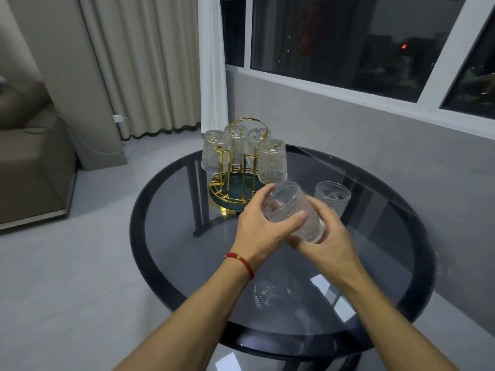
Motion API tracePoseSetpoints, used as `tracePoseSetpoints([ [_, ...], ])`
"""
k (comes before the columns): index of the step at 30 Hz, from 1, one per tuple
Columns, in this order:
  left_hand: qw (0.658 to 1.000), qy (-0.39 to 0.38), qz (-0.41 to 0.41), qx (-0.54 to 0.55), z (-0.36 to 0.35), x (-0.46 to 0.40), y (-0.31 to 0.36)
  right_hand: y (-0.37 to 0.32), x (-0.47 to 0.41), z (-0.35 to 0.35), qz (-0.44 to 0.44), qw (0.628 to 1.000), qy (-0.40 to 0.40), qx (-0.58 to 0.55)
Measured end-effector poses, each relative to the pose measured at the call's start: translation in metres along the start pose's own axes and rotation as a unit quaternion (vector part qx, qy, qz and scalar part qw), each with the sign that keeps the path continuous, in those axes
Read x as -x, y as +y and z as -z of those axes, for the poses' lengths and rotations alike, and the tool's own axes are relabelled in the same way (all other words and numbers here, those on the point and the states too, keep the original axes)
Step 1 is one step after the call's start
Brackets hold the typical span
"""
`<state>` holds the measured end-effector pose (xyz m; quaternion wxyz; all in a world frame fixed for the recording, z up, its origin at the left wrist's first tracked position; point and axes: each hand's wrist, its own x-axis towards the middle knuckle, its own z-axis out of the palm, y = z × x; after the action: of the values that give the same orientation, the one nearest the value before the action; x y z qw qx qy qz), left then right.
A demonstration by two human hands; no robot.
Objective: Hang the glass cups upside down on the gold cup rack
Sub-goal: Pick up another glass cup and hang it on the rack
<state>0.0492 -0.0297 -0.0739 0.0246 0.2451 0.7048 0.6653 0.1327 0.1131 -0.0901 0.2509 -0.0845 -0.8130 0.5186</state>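
Observation:
The gold cup rack (232,195) with a green tray base stands at the far side of a round dark glass table (187,236). Several embossed glass cups (272,162) hang upside down on its prongs. Both my hands hold one more glass cup (288,202), tilted on its side, just in front of the rack. My left hand (261,228) wraps its near side and my right hand (329,239) grips its base end. Another glass cup (332,196) stands upright on the table to the right of the rack.
A window wall (348,108) runs close behind and to the right of the table. Curtains (150,65) hang at the back. A beige sofa (29,162) sits at the left, with a cable on the floor nearby.

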Motion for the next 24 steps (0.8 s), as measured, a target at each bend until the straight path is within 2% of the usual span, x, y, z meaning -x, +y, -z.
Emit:
tracePoseSetpoints([
  [2,0.998,0.028,0.038,0.048,0.011,-0.006,-0.003,-0.002,-0.004,-0.012,-0.075,0.986,-0.046,-0.139],
  [4,0.991,0.046,0.070,0.105,0.020,-0.011,-0.006,-0.003,-0.009,-0.024,-0.134,0.946,-0.084,-0.282],
  [5,0.989,0.048,0.081,0.117,0.025,-0.013,-0.008,-0.004,-0.013,-0.029,-0.141,0.936,-0.085,-0.311],
  [8,0.981,0.033,0.097,0.167,0.036,-0.020,-0.015,-0.014,-0.025,-0.041,-0.129,0.945,-0.031,-0.299],
  [10,0.967,0.068,0.102,0.222,0.042,-0.027,-0.019,-0.028,-0.035,-0.046,-0.098,0.967,0.004,-0.235],
  [11,0.970,0.096,0.101,0.201,0.045,-0.029,-0.023,-0.036,-0.040,-0.045,-0.078,0.979,0.018,-0.188],
  [14,0.992,0.111,0.049,-0.029,0.055,-0.031,-0.046,-0.060,-0.061,-0.044,-0.016,0.993,0.034,-0.109],
  [17,0.983,0.036,0.019,-0.180,0.058,-0.026,-0.069,-0.091,-0.088,-0.047,0.029,0.998,0.038,-0.049],
  [21,0.923,-0.101,-0.022,-0.370,0.051,-0.025,-0.092,-0.125,-0.123,-0.066,0.096,0.994,0.035,0.046],
  [24,0.893,-0.125,-0.025,-0.432,0.048,-0.026,-0.098,-0.133,-0.143,-0.085,0.110,0.988,0.023,0.108],
])
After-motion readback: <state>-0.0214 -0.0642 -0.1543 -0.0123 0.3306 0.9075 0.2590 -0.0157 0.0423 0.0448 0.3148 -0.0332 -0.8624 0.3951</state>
